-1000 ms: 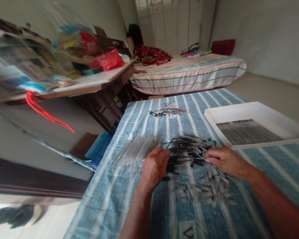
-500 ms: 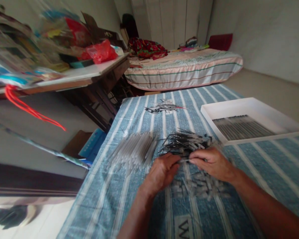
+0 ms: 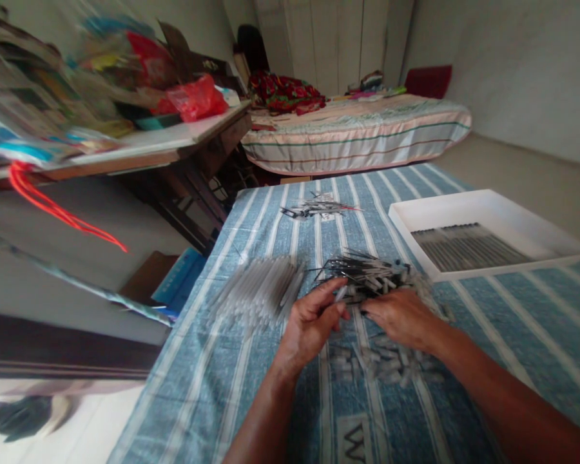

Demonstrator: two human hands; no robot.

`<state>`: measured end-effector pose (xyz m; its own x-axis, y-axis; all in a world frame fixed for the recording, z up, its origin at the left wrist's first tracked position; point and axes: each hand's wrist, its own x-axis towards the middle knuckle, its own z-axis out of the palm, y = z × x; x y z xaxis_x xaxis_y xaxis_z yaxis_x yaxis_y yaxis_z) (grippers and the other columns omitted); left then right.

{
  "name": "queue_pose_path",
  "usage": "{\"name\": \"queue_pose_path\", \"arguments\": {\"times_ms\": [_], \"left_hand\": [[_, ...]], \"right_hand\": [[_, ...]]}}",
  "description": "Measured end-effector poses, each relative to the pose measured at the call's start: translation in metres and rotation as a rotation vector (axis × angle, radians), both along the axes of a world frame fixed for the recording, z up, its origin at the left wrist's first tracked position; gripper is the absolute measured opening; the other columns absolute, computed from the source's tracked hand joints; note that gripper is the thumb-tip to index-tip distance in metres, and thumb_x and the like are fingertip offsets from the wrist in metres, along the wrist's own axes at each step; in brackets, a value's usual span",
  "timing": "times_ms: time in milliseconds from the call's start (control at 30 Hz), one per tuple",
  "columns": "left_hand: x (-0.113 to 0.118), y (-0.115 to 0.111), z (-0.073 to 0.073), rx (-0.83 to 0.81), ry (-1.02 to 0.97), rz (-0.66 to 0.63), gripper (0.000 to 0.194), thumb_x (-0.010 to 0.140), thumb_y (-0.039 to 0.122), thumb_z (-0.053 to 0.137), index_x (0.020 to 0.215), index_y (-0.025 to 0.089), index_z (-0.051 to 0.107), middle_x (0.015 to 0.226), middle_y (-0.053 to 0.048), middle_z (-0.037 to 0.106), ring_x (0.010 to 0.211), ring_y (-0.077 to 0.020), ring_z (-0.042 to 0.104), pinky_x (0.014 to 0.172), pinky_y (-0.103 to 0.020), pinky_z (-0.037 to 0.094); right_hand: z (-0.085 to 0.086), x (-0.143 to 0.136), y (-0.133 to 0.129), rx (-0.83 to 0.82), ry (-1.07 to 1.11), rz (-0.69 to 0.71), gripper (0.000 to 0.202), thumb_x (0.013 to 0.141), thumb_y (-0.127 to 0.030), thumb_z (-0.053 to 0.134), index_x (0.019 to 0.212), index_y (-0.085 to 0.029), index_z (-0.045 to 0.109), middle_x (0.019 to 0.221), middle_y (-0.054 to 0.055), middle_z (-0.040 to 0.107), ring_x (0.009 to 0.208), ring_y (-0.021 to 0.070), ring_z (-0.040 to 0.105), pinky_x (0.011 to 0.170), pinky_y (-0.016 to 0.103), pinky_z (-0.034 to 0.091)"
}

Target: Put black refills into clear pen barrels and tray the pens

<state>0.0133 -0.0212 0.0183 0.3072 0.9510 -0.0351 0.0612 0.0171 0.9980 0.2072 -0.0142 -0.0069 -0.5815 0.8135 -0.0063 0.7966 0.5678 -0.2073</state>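
Observation:
In the head view, my left hand [image 3: 312,322] pinches a small pale translucent piece [image 3: 341,294] between thumb and index finger; its exact kind is unclear. My right hand [image 3: 400,317] is closed at the near edge of a loose pile of thin black and whitish sticks [image 3: 365,267] that look like pen refills. A dark bit shows at its fingertips, too small to name. Left of my hands lies a stack of frosted tubes [image 3: 263,290], like pen barrels. Short pale translucent pieces [image 3: 391,364] are scattered just below my right hand.
A white box [image 3: 493,209] at the right holds a row of slim grey sticks [image 3: 468,248]. Further back on the striped cloth [image 3: 212,386] is a small heap of thin sticks [image 3: 319,207]. A cluttered desk [image 3: 188,138] stands left, a bed [image 3: 357,138] behind.
My hands, close together at the pile before, have drawn slightly apart. My left fingers have lifted and spread around the pale piece; my right hand has turned downward.

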Motion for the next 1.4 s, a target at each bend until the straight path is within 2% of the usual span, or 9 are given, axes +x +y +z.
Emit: {"name": "queue_pose_path", "arguments": {"times_ms": [167, 367, 533, 633, 700, 800, 900, 1100, 1400], "left_hand": [[0.0, 0.0, -0.001, -0.007, 0.02, -0.042, 0.035, 0.079, 0.02, 0.056, 0.113, 0.015, 0.06, 0.064, 0.001, 0.059, 0.048, -0.0059, 0.043, 0.044, -0.017, 0.033], [0.001, 0.0, -0.004, 0.0, 0.025, -0.097, 0.034, 0.078, 0.019, 0.056, 0.111, 0.013, 0.06, 0.064, 0.0, 0.058, 0.049, -0.0066, 0.044, 0.047, -0.019, 0.035], [0.002, -0.001, -0.006, 0.003, 0.026, -0.12, 0.032, 0.079, 0.02, 0.054, 0.11, 0.013, 0.06, 0.065, 0.0, 0.059, 0.049, -0.007, 0.045, 0.049, -0.02, 0.036], [0.002, -0.001, -0.007, 0.001, 0.017, -0.122, 0.031, 0.08, 0.02, 0.053, 0.109, 0.015, 0.06, 0.065, 0.001, 0.06, 0.049, -0.007, 0.045, 0.048, -0.019, 0.035], [0.002, -0.001, -0.006, -0.004, 0.017, -0.125, 0.031, 0.08, 0.019, 0.053, 0.109, 0.015, 0.06, 0.065, 0.001, 0.06, 0.049, -0.0069, 0.045, 0.048, -0.019, 0.035], [0.002, -0.002, -0.005, -0.008, 0.023, -0.132, 0.03, 0.08, 0.019, 0.053, 0.109, 0.015, 0.061, 0.065, 0.001, 0.06, 0.049, -0.0069, 0.045, 0.048, -0.019, 0.036], [0.002, -0.002, -0.005, -0.009, 0.013, -0.133, 0.03, 0.079, 0.019, 0.054, 0.109, 0.015, 0.06, 0.064, 0.001, 0.06, 0.049, -0.007, 0.045, 0.048, -0.019, 0.036], [0.005, -0.001, -0.011, -0.013, -0.043, -0.148, 0.032, 0.079, 0.02, 0.056, 0.111, 0.015, 0.059, 0.065, 0.001, 0.059, 0.053, -0.0081, 0.047, 0.049, -0.02, 0.038], [0.006, -0.003, -0.008, -0.029, -0.055, -0.14, 0.031, 0.078, 0.022, 0.057, 0.109, 0.015, 0.059, 0.063, 0.001, 0.059, 0.051, -0.0076, 0.046, 0.048, -0.019, 0.037]], "right_hand": [[0.002, -0.013, 0.0, -0.037, -0.111, 0.017, 0.025, 0.082, -0.012, 0.045, 0.091, -0.017, 0.068, 0.084, 0.011, 0.071, 0.083, 0.0193, 0.064, 0.069, 0.024, 0.04], [-0.007, -0.018, 0.001, -0.005, -0.16, -0.002, 0.023, 0.081, -0.011, 0.045, 0.09, -0.014, 0.066, 0.09, 0.013, 0.069, 0.081, 0.0206, 0.064, 0.069, 0.026, 0.042], [-0.006, -0.02, 0.003, 0.014, -0.095, -0.015, 0.024, 0.078, -0.007, 0.044, 0.089, -0.011, 0.065, 0.086, 0.014, 0.068, 0.078, 0.0219, 0.064, 0.067, 0.028, 0.042], [-0.005, -0.016, 0.003, -0.028, 0.17, -0.077, 0.019, 0.077, -0.008, 0.045, 0.079, -0.013, 0.063, 0.077, 0.01, 0.068, 0.073, 0.0199, 0.063, 0.065, 0.027, 0.043], [-0.004, -0.011, 0.002, -0.162, 0.535, -0.142, 0.012, 0.077, -0.013, 0.049, 0.075, -0.015, 0.061, 0.069, 0.005, 0.066, 0.062, 0.0155, 0.06, 0.058, 0.025, 0.043], [-0.002, -0.006, -0.001, -0.443, 1.161, -0.235, 0.007, 0.078, -0.024, 0.057, 0.08, -0.017, 0.057, 0.063, 0.0, 0.065, 0.046, 0.0102, 0.054, 0.047, 0.022, 0.041], [0.0, -0.007, -0.003, -0.598, 1.544, -0.259, 0.012, 0.075, -0.026, 0.064, 0.082, -0.017, 0.057, 0.064, 0.0, 0.067, 0.044, 0.0091, 0.053, 0.045, 0.021, 0.041], [-0.003, -0.017, -0.004, -0.715, 1.679, -0.264, 0.015, 0.073, -0.025, 0.069, 0.082, -0.016, 0.061, 0.064, 0.002, 0.068, 0.046, 0.0093, 0.055, 0.045, 0.021, 0.041], [-0.008, -0.02, -0.003, -0.726, 1.688, -0.28, 0.017, 0.072, -0.026, 0.07, 0.082, -0.015, 0.061, 0.064, 0.001, 0.068, 0.044, 0.0089, 0.054, 0.044, 0.021, 0.041]]}}
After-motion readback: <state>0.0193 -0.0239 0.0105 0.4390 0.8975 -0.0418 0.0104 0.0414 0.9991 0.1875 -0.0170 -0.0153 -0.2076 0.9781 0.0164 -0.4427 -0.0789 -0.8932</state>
